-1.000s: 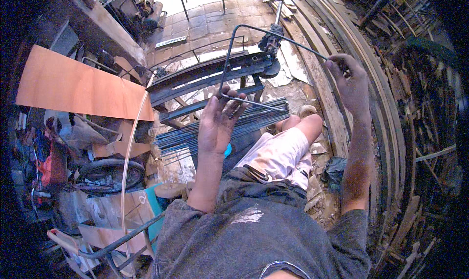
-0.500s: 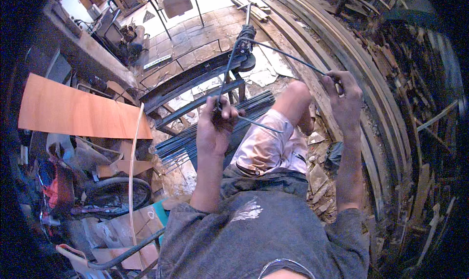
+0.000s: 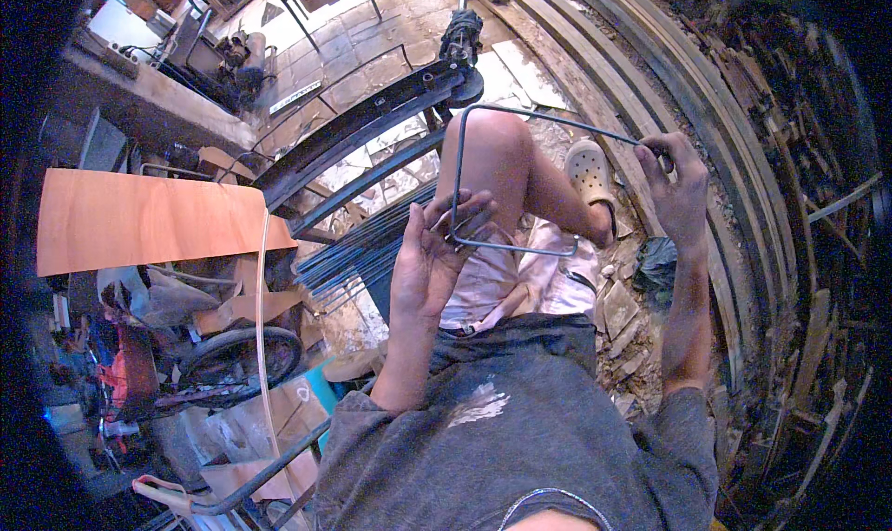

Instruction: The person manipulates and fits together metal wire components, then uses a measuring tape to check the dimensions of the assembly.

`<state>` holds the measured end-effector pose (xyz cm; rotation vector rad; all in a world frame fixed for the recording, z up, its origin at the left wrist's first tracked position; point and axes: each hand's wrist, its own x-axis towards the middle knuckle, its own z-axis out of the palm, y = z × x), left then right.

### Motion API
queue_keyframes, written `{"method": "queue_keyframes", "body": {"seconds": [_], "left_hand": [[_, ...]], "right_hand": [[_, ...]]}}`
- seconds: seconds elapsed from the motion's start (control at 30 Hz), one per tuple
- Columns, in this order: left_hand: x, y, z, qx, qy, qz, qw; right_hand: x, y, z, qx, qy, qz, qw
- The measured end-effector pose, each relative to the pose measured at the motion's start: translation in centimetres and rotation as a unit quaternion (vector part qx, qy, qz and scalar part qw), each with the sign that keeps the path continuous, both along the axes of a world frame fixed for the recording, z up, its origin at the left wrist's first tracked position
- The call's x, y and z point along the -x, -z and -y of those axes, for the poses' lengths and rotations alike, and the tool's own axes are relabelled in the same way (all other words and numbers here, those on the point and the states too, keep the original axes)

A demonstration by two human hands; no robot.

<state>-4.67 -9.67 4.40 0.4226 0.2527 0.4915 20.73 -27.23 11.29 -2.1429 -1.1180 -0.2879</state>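
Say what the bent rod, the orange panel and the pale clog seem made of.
Bent rod: probably steel, dark and unpolished; thin, yet holding sharp bends. Orange panel: likely plywood or veneer, smooth; faint grain-like bands show. Pale clog: perhaps moulded foam or rubber, matte; round holes pierce its upper.

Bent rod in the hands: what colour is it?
Dark bluish-grey; the bent rod shows best in the head view.

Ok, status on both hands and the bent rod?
Left hand at bent rod, lower-left corner. Right hand pinches its upper end. Raised knee behind rod.
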Motion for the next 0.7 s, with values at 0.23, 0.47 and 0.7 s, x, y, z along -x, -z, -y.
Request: {"method": "queue_keyframes", "body": {"seconds": [0.23, 0.47, 0.7], "left_hand": [[-1.1, -0.7, -0.5, 0.044, -0.034, -0.074, 0.996], [-1.4, 0.9, -0.7, -0.035, 0.037, -0.175, 0.983], [-0.7, 1.2, -0.9, -0.029, 0.062, -0.182, 0.981]], "right_hand": [[-1.4, 1.3, -1.6, -0.006, -0.032, 0.003, 0.999], [-3.1, 2.3, -2.0, 0.016, -0.053, -0.044, 0.997], [-4.9, 3.4, -2.2, 0.065, -0.08, -0.071, 0.992]]}}
